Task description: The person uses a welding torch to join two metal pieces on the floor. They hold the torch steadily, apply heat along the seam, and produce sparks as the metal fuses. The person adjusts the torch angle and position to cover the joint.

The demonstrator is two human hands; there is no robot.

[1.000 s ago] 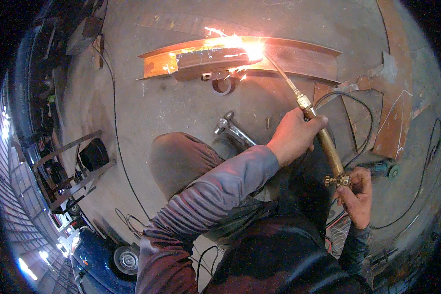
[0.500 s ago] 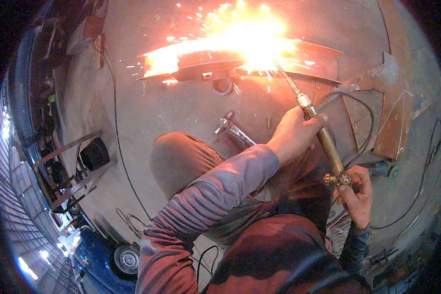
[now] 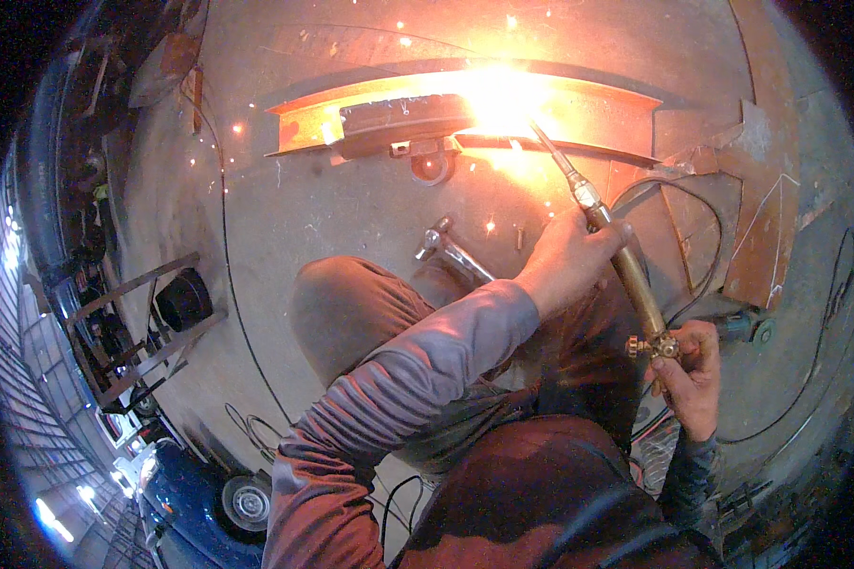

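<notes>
Head view: both hands, left hand [image 3: 567, 266] and right hand [image 3: 691, 375], hold cutting torch [image 3: 626, 270] at steel beam [image 3: 465, 109].

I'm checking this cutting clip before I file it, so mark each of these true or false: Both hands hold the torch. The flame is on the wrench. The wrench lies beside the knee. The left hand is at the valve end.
1. Both hands hold the cutting torch. True.
2. The flame is on the wrench. False: the glare sits on the long steel beam.
3. The wrench lies on the floor beside the person's bent knee. True.
4. The left hand is at the valve end. False: the right hand holds the valve end; the left grips farther forward.
</notes>
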